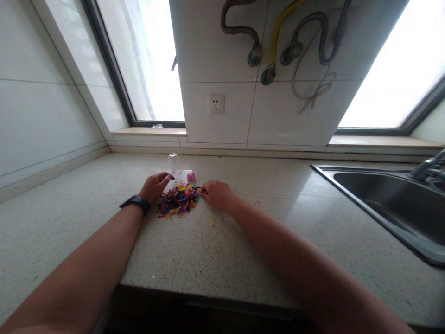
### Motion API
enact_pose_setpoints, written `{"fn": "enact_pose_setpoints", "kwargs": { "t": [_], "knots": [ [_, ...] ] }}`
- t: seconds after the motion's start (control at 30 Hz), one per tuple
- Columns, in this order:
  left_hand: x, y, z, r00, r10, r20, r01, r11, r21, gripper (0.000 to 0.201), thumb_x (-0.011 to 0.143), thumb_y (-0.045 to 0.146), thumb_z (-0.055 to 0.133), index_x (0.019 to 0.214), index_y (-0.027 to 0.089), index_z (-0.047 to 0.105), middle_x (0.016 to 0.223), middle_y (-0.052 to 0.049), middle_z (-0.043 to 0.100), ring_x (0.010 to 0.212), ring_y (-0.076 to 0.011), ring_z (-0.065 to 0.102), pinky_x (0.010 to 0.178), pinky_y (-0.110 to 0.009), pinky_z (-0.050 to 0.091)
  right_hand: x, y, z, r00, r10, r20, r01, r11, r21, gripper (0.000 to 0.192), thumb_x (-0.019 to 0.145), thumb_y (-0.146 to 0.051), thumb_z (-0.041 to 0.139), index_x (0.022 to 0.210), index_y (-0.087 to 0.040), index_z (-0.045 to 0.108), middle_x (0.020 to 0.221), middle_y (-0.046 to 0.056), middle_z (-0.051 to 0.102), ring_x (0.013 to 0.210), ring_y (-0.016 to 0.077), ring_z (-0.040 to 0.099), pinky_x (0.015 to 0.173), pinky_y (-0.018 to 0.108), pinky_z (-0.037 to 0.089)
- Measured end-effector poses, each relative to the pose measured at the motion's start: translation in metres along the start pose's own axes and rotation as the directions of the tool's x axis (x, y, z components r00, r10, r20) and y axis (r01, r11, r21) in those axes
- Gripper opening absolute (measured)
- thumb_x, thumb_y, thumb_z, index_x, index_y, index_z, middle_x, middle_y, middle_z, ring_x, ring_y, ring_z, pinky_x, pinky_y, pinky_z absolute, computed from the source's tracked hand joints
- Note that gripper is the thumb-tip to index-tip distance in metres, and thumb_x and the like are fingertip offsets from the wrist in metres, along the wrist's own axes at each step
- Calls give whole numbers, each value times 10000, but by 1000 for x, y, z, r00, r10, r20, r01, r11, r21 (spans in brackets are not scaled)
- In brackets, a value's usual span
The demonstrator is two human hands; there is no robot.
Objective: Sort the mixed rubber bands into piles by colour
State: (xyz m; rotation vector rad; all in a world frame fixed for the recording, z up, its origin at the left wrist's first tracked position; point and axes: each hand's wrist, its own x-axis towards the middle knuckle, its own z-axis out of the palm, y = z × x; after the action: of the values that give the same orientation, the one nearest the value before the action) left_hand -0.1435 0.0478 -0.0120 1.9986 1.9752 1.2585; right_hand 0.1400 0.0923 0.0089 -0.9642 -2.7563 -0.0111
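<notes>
A heap of small, thin, many-coloured bands [179, 200], which look like little elastic hair ties, lies on the speckled countertop [194, 260]. My left hand [156, 185], with a dark watch [136, 202] on its wrist, rests along the heap's left side. Its fingers reach forward, apart from any grip I can see. At the heap's right edge, my right hand [216, 193] has its fingertips pressed together; what is between them is too small to make out. Just behind the heap stand a clear plastic jar [174, 166] and a pink lid-like piece [191, 177].
A few yellow bands [213, 222] lie loose right of the heap, and a pale ring [257, 202] sits farther right. A steel sink [378, 195] with a faucet [429, 165] is set in the counter. The tiled wall holds an outlet [217, 104] and hoses [276, 39].
</notes>
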Motion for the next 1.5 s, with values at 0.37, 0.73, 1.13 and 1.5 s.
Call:
{"fn": "enact_pose_setpoints", "kwargs": {
  "t": [0.37,0.73,1.13,1.5],
  "knots": [
    [-1,-1,2,1000,-7,4,6,999,40,459,904,491,461,983,132,736,603,3,513,565,-136,442,553,-244,324,-53,33,-43,986,-34,-166,80,957,278,162,924,-274,593,950,-161,707,893,45,697,785,131,584,718,255,369],
    [-4,7,1,998,-46,34,42,993,111,464,893,505,438,976,154,729,556,9,490,532,-142,437,532,-254,309,-140,65,-48,997,-17,78,-20,894,447,184,904,-304,603,940,-170,723,807,36,682,691,114,560,657,239,372],
    [-4,9,1,998,-52,41,43,981,190,486,887,520,416,971,160,733,536,3,505,529,-151,472,546,-257,321,-141,59,-50,986,-79,150,47,977,206,169,907,-288,591,957,-206,730,950,59,728,839,174,623,726,274,370],
    [-3,8,3,998,-39,52,27,978,205,507,885,536,402,967,161,735,549,1,528,522,-148,481,543,-255,324,-143,61,-59,985,-13,175,-14,988,151,210,914,-352,588,996,-232,740,967,57,729,855,187,624,704,286,354]
  ]
}}
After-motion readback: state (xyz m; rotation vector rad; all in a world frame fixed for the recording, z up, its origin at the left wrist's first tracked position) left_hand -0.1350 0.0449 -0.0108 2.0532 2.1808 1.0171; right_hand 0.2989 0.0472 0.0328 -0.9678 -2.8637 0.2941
